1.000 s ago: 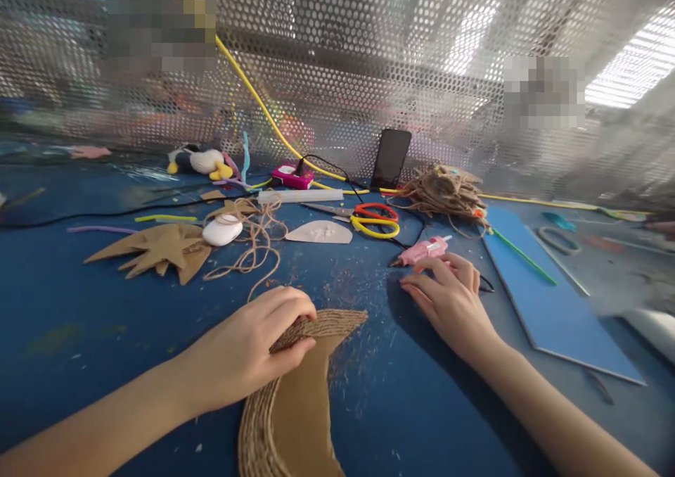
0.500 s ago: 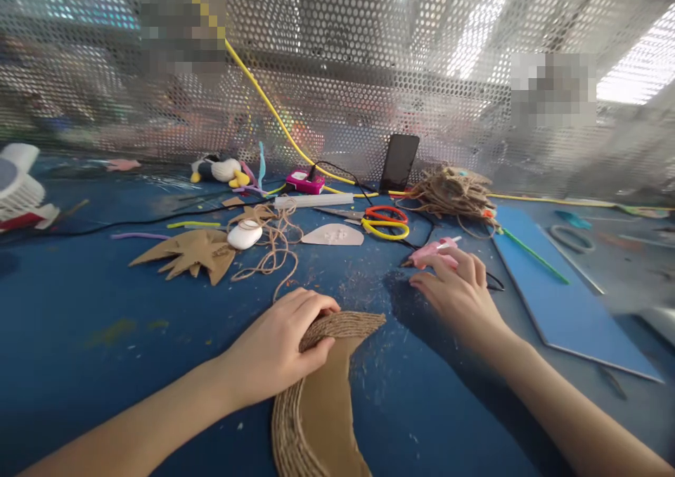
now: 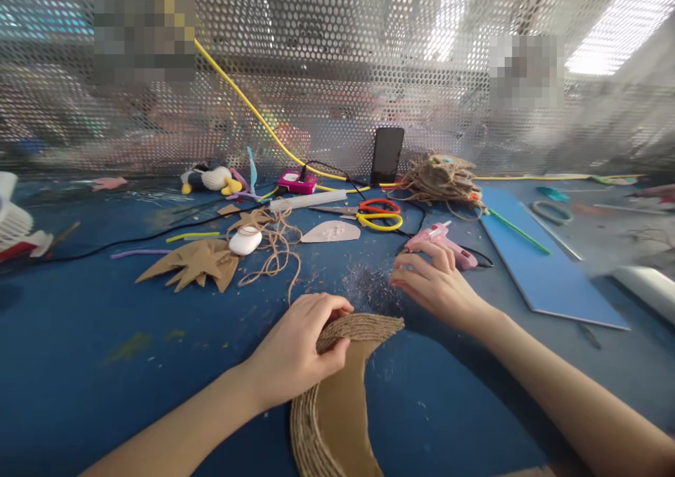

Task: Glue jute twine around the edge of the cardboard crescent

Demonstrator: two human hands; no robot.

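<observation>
My left hand is closed over the upper rim of a crescent-shaped cardboard piece, thumb on the inner side and fingers over the outer side. Rows of jute twine line the crescent's outer curve, and a loose strand runs from near my left fingers to a tangle of twine. My right hand hovers over the table with its fingers bent and apart, holding nothing. Just behind those fingers lies a pink glue gun, partly covered by them.
Scissors and a pale cut-out with clear blobs lie ahead. A white oval object sits by cardboard star shapes. Behind are a phone and a bundle of twine. A blue board lies right.
My right hand has drawn back from the glue gun toward the crescent, showing more of the gun. My left hand keeps its hold, and the whole view has shifted a little.
</observation>
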